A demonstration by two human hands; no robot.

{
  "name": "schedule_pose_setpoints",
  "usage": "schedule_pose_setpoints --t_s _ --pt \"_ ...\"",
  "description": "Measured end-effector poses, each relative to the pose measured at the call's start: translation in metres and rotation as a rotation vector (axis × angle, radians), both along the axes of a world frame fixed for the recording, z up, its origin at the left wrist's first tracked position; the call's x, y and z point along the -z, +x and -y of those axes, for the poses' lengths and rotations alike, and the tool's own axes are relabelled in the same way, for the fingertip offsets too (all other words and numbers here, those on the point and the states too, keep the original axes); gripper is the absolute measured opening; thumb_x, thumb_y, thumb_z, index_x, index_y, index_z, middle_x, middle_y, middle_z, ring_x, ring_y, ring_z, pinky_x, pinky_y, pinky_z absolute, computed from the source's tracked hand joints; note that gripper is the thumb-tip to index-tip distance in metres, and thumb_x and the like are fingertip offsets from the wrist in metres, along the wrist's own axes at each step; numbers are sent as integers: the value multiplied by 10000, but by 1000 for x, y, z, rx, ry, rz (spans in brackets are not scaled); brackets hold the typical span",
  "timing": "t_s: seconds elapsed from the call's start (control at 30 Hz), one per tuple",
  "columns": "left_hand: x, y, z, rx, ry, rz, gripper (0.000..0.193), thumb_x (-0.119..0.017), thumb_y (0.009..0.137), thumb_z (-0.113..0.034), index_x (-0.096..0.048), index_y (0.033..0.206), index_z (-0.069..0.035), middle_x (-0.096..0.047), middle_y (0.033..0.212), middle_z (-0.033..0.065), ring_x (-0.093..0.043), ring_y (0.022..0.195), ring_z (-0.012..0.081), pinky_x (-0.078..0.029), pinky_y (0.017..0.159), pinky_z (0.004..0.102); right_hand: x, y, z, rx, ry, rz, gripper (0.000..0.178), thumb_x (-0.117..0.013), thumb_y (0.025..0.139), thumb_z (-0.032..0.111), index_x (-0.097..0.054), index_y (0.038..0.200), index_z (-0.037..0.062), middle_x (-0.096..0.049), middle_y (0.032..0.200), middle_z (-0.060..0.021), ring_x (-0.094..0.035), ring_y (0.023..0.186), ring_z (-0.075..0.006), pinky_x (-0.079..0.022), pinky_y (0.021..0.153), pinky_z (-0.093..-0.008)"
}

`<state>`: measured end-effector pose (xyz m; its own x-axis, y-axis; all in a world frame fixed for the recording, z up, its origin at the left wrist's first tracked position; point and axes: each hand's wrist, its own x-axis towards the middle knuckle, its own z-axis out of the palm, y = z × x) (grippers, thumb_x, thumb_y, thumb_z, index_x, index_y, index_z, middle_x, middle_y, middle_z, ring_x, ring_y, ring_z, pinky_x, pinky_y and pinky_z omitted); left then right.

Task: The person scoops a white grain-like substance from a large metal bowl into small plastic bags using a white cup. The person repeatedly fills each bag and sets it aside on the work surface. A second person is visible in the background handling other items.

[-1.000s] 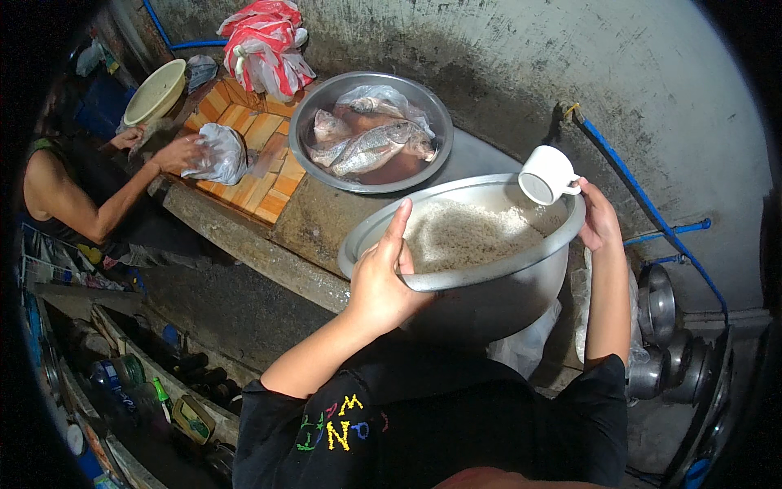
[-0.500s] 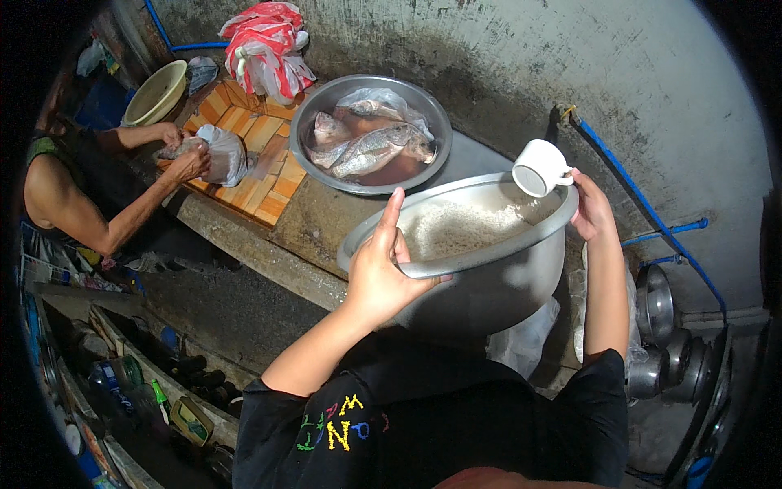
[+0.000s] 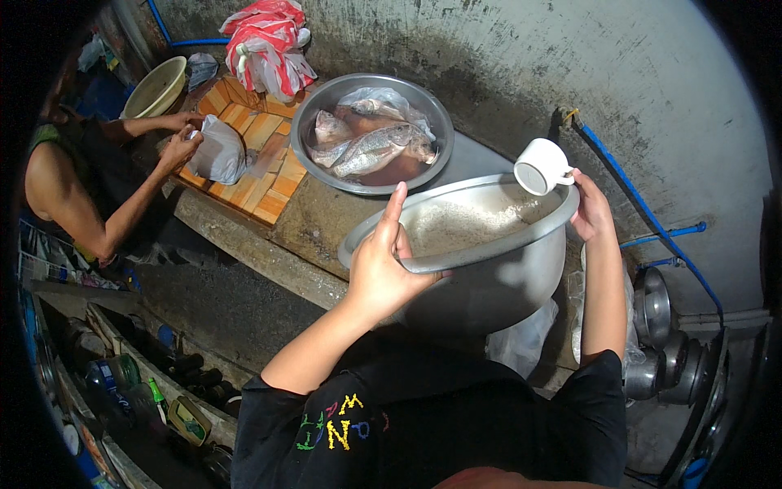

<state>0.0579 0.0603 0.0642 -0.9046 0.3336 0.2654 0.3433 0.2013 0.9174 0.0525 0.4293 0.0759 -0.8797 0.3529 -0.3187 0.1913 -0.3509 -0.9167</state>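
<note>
My left hand (image 3: 381, 269) is closed over the near left rim of a large grey metal basin (image 3: 497, 297), one finger stretched upward. The basin tilts toward me, with pale, cloudy contents (image 3: 464, 220) that I cannot identify for sure. At its far right rim my right hand (image 3: 592, 209) grips a white mug (image 3: 540, 167) by the handle. The mug tips over the rim, its mouth turned away from view. Beyond, a second metal basin (image 3: 300, 134) holds several whole fish (image 3: 379, 152) in reddish water, with a clear plastic bag among them.
At left, another person's hands (image 3: 184, 140) hold a white plastic bag (image 3: 218, 151) over a wood-patterned surface (image 3: 269, 191). A red-and-white bag (image 3: 267, 49) and a cream bowl (image 3: 156, 88) stand behind. Blue pipes (image 3: 643, 208) run along the right wall; metal pots (image 3: 652, 375) sit below.
The other person's hands have lifted to the white bag's top, and the pinkish item seen in them is out of sight. The liquid in my basin looks smoother; my hands have barely moved.
</note>
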Motion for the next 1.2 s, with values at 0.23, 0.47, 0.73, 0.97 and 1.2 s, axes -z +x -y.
schedule_pose_setpoints --t_s 0.23,0.47,0.73,0.97,1.2 --pt "3 3 2 16 -39 35 1051 -790 518 -134 -175 1369 -80 -458 529 1 -505 509 102 -427 564 240 2 9 5 41 17 -25 250 -534 842 255 -561 962 36 -589 941 -80 -570 832 -177 -471 739 -309" --pt "7 28 1 78 -257 -72 922 -748 520 -205 -306 1309 -30 -495 597 34 -540 605 225 -424 609 322 12 62 13 208 11 -105 216 -515 847 253 -562 904 50 -588 926 -79 -544 871 -181 -425 799 -321" --pt "35 48 -2 312 -123 -531 826 -751 450 -188 -455 1213 -80 -481 642 9 -515 625 202 -386 578 316 56 160 23 328 0 -177 251 -471 857 287 -552 889 51 -585 935 -78 -540 881 -187 -419 806 -318" --pt "92 53 30 501 -237 -650 825 -759 470 -247 -443 1220 -119 -513 679 26 -503 652 225 -372 604 344 104 210 56 391 -4 -240 229 -466 872 226 -525 945 17 -551 928 -60 -504 859 -138 -385 784 -261" --pt "100 60 46 515 -244 -691 792 -757 504 -251 -447 1221 -120 -482 666 32 -480 658 229 -376 664 353 121 237 89 514 -12 -104 174 -427 869 215 -527 869 72 -475 724 26 -373 547 -42 -258 428 -197"
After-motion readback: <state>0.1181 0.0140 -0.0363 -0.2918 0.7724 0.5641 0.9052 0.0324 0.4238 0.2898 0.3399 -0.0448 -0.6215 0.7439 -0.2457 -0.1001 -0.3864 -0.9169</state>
